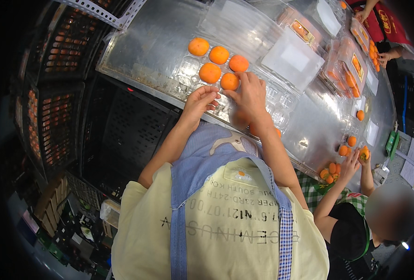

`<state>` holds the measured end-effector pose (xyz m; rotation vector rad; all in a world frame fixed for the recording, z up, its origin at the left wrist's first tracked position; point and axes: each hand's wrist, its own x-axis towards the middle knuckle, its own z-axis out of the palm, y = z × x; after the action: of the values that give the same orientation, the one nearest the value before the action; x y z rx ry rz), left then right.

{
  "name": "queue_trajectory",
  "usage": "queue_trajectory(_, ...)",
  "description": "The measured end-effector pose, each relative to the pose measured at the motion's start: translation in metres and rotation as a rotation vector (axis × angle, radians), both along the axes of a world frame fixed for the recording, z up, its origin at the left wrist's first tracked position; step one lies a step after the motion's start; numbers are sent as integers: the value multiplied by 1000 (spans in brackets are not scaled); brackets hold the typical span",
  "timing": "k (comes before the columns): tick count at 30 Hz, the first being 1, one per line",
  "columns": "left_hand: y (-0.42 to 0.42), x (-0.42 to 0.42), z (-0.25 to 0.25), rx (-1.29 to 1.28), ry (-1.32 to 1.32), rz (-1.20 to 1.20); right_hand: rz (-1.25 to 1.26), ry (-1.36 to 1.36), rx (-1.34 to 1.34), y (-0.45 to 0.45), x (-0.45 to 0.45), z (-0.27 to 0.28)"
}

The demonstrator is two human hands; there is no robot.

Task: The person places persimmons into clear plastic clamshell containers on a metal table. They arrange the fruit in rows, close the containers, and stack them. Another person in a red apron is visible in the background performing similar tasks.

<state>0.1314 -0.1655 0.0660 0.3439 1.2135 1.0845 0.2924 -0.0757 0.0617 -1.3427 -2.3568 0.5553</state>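
My right hand has its thumb and fingertips around an orange persimmon that sits in a clear plastic tray with moulded cups. Just left of it, my left hand hovers over the tray's near side, fingers curled and apart, with nothing in it. Other persimmons fill nearby cups in two rows. Beneath my right forearm lie more orange fruits, partly hidden and blurred. Several cups to the right of my right hand hold no fruit.
Clear plastic lids and a white sheet lie beyond the tray. Packed clear boxes of fruit stand at the right. Black crates with fruit are stacked left. A co-worker handles persimmons at the right; another person's hands show top right.
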Motion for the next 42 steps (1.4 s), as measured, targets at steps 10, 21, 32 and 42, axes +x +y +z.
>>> queue_trajectory(10, -1, -2, -1, -7, 9, 6, 254, 42, -125, -27, 53, 30)
queue_trajectory(21, 2, 4, -1, -10, 2, -22, 241, -196, 63, -62, 63, 25)
queue_trajectory(32, -1, 2, 2, 4, 20, -44, 8, 78, -372, -57, 67, 38)
queue_trajectory(42, -3, 23, 34, 385, -42, -459, -332, 831, -1169, -53, 76, 37)
